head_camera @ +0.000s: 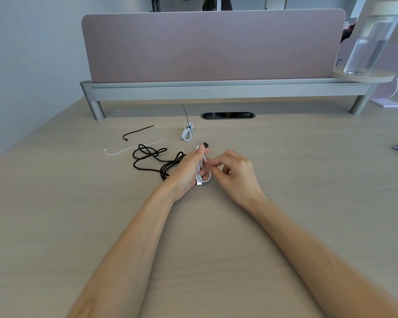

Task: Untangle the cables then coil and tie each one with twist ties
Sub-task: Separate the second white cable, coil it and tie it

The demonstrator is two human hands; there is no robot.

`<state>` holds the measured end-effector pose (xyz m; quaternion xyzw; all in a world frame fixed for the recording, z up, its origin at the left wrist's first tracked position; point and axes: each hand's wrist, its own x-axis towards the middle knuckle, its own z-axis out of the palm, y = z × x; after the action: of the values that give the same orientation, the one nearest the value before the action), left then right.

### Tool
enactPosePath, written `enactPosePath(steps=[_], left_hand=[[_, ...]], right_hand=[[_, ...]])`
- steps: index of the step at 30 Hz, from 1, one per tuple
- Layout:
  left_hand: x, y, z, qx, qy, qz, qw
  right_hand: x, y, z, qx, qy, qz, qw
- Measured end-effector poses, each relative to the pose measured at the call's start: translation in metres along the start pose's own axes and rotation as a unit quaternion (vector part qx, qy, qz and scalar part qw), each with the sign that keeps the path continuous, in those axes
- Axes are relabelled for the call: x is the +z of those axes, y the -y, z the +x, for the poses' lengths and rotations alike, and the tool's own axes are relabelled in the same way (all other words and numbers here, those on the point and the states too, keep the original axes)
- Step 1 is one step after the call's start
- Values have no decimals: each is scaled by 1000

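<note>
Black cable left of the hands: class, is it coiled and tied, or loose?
Loose: the black cable sprawls in uneven loops on the desk, with no tie around it.

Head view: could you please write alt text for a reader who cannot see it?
Over a desk, the left hand holds a coiled white cable while the right hand pinches at it; a tangled black cable lies beside them.

Left hand (186, 167) grips coiled white cable (201, 171); right hand (234, 172) pinches it; black cable (152, 160) loose beside
</note>
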<state>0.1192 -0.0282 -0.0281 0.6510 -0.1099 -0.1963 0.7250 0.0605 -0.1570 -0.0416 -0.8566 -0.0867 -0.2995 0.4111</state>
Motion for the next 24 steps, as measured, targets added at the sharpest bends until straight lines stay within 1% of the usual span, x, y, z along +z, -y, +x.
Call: enactPosePath(steps=[5,9,11,13,16,19,22,24], left_hand=[[0,-1,0,6,-6,-51,999],[-1,-4,0,9,-8,-136,991],[-1,-7,-3,12,-10,-171,985],[-2,-7,-3,19,-16,-178,984],[-1,-4,1,29,-34,-167,985],[0,-4,4,30,-59,-197,978],[-2,-4,4,29,-63,-232,970],[-3,-4,2,26,-59,-225,972]], right_hand=[[1,3,-1,-3,59,9,998],[-2,6,-4,26,114,37,992],[-4,6,-5,17,149,43,988],[-4,4,-6,2,170,33,985],[-2,4,-5,28,167,43,985],[-2,2,-4,77,162,49,983],[-2,0,-2,89,156,19,983],[-2,1,-3,101,150,4,983]])
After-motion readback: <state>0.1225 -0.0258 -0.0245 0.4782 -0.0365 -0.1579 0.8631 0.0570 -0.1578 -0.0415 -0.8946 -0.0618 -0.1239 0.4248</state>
